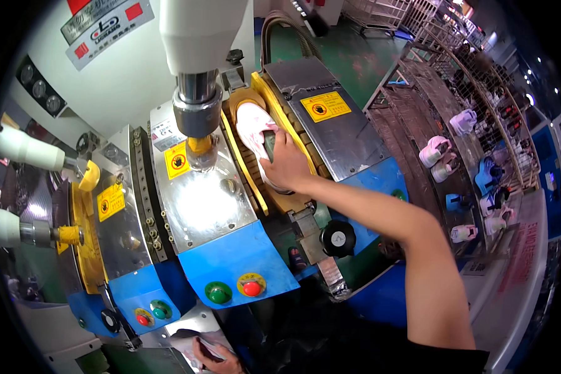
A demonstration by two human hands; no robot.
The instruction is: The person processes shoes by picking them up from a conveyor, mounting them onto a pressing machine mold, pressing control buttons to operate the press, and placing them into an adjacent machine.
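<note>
A white and pink shoe (254, 123) sits toe away from me in a narrow slot between yellow-edged pads of a pressing machine. My right hand (287, 161) is closed over its ankle opening, where a grey-green piece (270, 143) shows; the palm hides the heel. At the lower edge, my left hand (221, 360) grips another pale shoe (192, 341) with a dark opening, only partly in view. Its fingers curl over the opening. A metal press cylinder with a yellow tip (199, 146) hangs left of the slot.
Green and red buttons (251, 288) sit on the blue front panel. A black knob (338, 239) stands near the slot's front end. A second press station (87, 230) is at left. On the right, a wooden rack (411, 131) and several shoes (435, 151) stand beside wire carts.
</note>
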